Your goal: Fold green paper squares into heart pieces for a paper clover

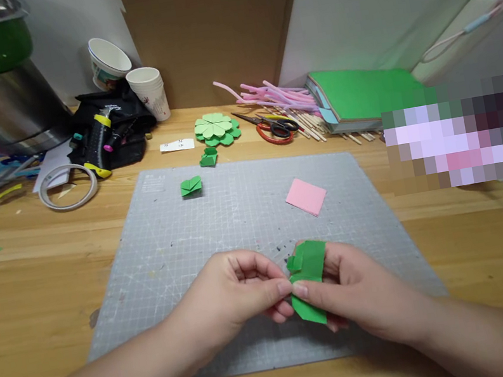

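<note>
**Grip state.** Your left hand (244, 289) and your right hand (360, 289) meet above the near edge of the cutting mat (159, 242). Both are closed on the green paper (309, 262). The left thumb and forefinger pinch its left edge. The right thumb presses on its face and the right fingers curl behind it. The paper is held clear of the mat, roughly upright and partly folded, with a small flap at its upper left.

**Likely faults and causes.**

1. Crooked crease. The paper has no flat surface under it, so uneven pressure from either thumb can probably skew the fold line.
2. Tear. The two pinch points sit almost touching at the left edge. Pulling the hands apart there would load a very short span of paper.
3. Flap release. No finger appears to cover the upper-left flap, so it may spring open if you shift your grip.
4. Mix-up. A folded green piece (191, 186) lies on the far left of the mat. Another green piece (208, 157) lies just past the far edge, near the green clover (217, 128). All share one colour, so a dropped part could be confused with them.

**Low concern.** The pink square (305, 196) and the scissors (273, 127) lie well apart from both hands.
</note>
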`<state>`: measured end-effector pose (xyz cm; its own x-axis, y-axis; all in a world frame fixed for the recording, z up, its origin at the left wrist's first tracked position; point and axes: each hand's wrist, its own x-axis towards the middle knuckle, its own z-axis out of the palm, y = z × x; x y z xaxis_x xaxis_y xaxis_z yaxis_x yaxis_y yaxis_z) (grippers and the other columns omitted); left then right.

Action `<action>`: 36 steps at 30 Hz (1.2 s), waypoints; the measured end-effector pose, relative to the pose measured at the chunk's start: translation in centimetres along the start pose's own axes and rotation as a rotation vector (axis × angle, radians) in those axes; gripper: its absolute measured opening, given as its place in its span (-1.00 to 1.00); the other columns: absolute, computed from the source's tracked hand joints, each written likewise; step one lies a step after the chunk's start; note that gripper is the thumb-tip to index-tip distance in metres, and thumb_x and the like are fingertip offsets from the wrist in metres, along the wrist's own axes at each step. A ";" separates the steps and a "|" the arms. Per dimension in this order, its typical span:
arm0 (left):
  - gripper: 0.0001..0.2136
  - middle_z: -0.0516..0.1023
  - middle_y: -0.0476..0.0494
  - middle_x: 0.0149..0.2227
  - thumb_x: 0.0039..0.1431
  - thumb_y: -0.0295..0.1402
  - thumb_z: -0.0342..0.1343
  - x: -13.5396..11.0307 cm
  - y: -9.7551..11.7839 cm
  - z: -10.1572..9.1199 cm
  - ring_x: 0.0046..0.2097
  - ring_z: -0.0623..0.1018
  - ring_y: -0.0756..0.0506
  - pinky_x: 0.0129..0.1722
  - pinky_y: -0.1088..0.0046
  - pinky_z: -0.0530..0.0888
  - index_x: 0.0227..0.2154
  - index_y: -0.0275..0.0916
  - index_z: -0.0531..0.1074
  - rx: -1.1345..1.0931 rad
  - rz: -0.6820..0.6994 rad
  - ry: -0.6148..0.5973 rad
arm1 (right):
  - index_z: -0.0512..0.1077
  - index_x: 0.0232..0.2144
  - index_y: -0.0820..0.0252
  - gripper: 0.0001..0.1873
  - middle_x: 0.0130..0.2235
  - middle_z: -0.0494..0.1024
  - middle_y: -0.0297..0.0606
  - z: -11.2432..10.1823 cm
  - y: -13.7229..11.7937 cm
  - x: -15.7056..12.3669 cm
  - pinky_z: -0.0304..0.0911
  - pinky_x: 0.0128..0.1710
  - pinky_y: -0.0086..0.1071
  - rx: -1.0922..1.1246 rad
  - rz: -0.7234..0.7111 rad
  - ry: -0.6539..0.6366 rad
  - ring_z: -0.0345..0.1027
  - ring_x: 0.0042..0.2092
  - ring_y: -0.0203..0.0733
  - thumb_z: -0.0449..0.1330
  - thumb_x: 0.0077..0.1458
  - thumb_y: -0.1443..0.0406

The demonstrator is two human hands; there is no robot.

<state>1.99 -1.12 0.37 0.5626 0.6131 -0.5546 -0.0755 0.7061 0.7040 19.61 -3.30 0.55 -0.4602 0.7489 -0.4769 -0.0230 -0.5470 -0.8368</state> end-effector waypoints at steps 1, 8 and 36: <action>-0.72 0.53 -0.01 -0.64 -0.21 -0.26 0.39 0.1 0.0 0.1 -0.57 0.47 0.09 -0.51 0.63 0.41 -0.55 -0.34 0.44 0.010 0.011 0.030 | 0.30 -0.44 0.21 -0.76 -0.51 0.43 -0.42 0.0 0.0 0.1 0.12 -0.67 -0.63 -0.006 -0.001 -0.006 0.19 -0.60 -0.48 0.30 -0.04 0.24; -0.81 0.56 -0.03 -0.55 -0.03 -0.30 0.30 0.0 -0.2 -0.3 -0.50 0.51 0.10 -0.46 0.66 0.45 -0.47 -0.35 0.50 -0.091 0.009 -0.034 | 0.34 -0.47 0.23 -0.80 -0.53 0.38 -0.42 -0.4 0.4 0.1 0.01 -0.70 -0.62 -0.033 -0.059 -0.025 0.10 -0.64 -0.51 0.13 0.11 0.21; -0.79 0.55 -0.01 -0.60 -0.13 -0.28 0.36 0.1 -0.7 -0.3 -0.56 0.48 0.09 -0.50 0.62 0.41 -0.52 -0.31 0.51 -0.062 -0.047 -0.060 | 0.32 -0.48 0.21 -0.86 -0.54 0.33 -0.43 0.2 0.2 -0.5 -0.01 -0.69 -0.59 -0.143 -0.057 -0.010 0.01 -0.63 -0.48 0.11 0.08 0.28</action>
<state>1.88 -1.40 -0.33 0.6150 0.5576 -0.5575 -0.0973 0.7554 0.6481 19.61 -3.82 0.70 -0.4704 0.7730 -0.4257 0.0773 -0.4444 -0.8925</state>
